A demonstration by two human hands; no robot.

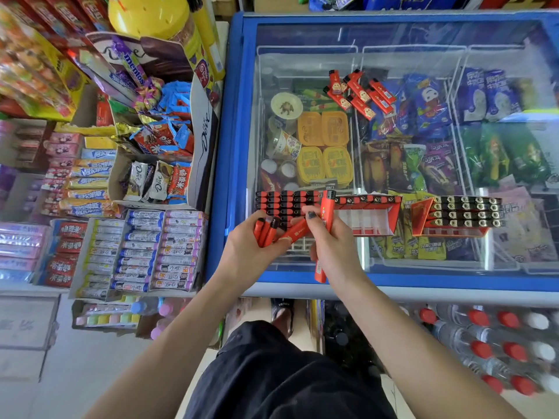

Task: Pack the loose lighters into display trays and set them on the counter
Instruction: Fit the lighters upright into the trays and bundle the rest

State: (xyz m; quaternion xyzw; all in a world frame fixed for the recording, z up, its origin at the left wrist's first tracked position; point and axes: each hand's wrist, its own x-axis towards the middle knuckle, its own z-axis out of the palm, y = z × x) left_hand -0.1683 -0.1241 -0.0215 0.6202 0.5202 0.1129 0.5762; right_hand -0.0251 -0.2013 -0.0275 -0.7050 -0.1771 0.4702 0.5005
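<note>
left hand (257,240) grips a bunch of lighters (266,234) as stock; right hand (329,237) pinches one lighter (326,208) upright, likely to slot into the nearly full tray (284,207) at frame centre. more loose lighters (360,92) lie upper centre on the surface (423,37).

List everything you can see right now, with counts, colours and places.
Trays: three, red, in a row on the freezer lid; left nearly full, middle mostly empty, right full.
Loose lighters: a pile, count unclear, red, far on the lid.
Freezer: one, blue frame, glass lid, ice creams inside.
Candy shelves: many mixed boxes, left.
Bottles: many, red and white caps, lower right.
Left hand: holds several red lighters.
Right hand: holds red lighters, one upright.
</note>
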